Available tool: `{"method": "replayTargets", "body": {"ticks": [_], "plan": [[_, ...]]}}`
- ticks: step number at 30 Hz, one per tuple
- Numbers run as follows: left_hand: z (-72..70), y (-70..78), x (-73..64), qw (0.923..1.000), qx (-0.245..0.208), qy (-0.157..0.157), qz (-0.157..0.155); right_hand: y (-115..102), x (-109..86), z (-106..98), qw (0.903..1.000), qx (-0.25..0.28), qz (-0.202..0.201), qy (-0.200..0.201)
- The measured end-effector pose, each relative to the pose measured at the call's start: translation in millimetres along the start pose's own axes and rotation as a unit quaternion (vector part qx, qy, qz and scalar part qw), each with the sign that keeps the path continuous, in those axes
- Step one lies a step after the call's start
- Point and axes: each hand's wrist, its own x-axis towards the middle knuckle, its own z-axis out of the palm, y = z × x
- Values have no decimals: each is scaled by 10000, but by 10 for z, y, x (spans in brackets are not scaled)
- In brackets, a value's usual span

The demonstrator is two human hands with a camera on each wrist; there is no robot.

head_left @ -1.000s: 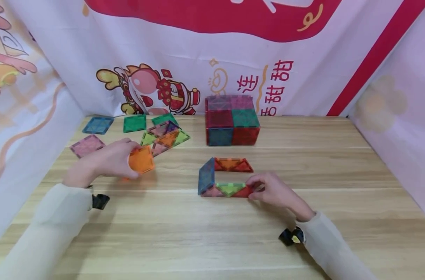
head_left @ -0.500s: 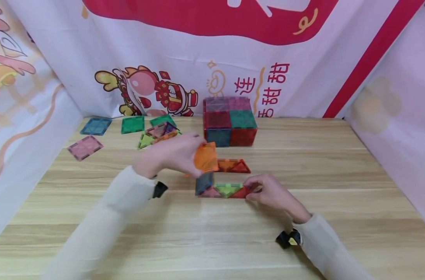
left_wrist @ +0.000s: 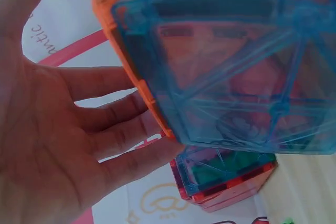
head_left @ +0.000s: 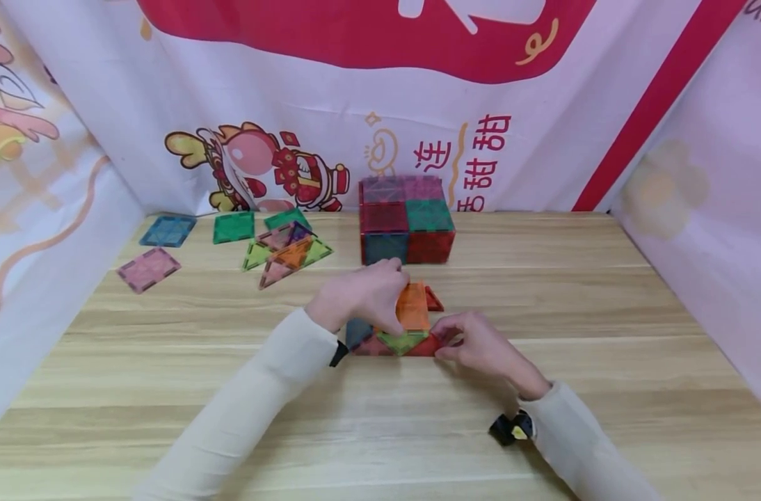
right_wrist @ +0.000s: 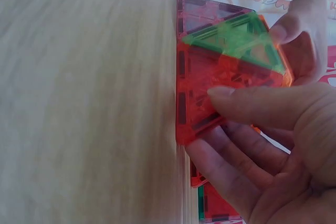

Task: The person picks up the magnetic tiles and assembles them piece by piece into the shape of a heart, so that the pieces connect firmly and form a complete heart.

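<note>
My left hand (head_left: 362,296) grips an orange square magnetic tile (head_left: 413,306) by two opposite edges, thumb toward me and fingers on the far side. The tile lies across the top of a small frame of magnetic tiles. At the frame's left end leans a blue tile (left_wrist: 236,77); its front wall joins a pink triangle (head_left: 373,346), a lime-green triangle (right_wrist: 236,40) and a red triangle tile (right_wrist: 197,108). My right hand (head_left: 474,341) pinches that red triangle at the wall's right end. Most of the back wall is hidden; one red corner (head_left: 434,299) shows.
Behind the frame stands a block of coloured tiles (head_left: 383,217). At the back left lie a blue tile (head_left: 167,230), a pink tile (head_left: 148,270), green tiles (head_left: 234,227) and an overlapping pile of triangles (head_left: 293,254). A printed cloth (head_left: 330,90) hangs behind the wooden table.
My left hand has carried the orange tile rightward from beside the triangle pile onto the top of the frame. My right hand keeps its pinch on the red triangle.
</note>
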Motion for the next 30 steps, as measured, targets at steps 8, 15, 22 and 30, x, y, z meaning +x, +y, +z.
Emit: {"method": "replayTargets", "body": {"ticks": [8, 15, 22, 30], "plan": [[151, -146, -83, 9973, -679, 165, 208, 3, 16, -18, 9999, 45, 107, -127], [306, -268, -143, 9895, -1230, 555, 519, 11, 47, -183, 9991, 388, 36, -170], [419, -383, -219, 9808, -1734, 722, 533, 11, 281, -265, 9969, 208, -307, 690], [525, -616, -390, 9627, -2510, 896, 461, 92, 523, -144, 9969, 245, -496, 562]]}}
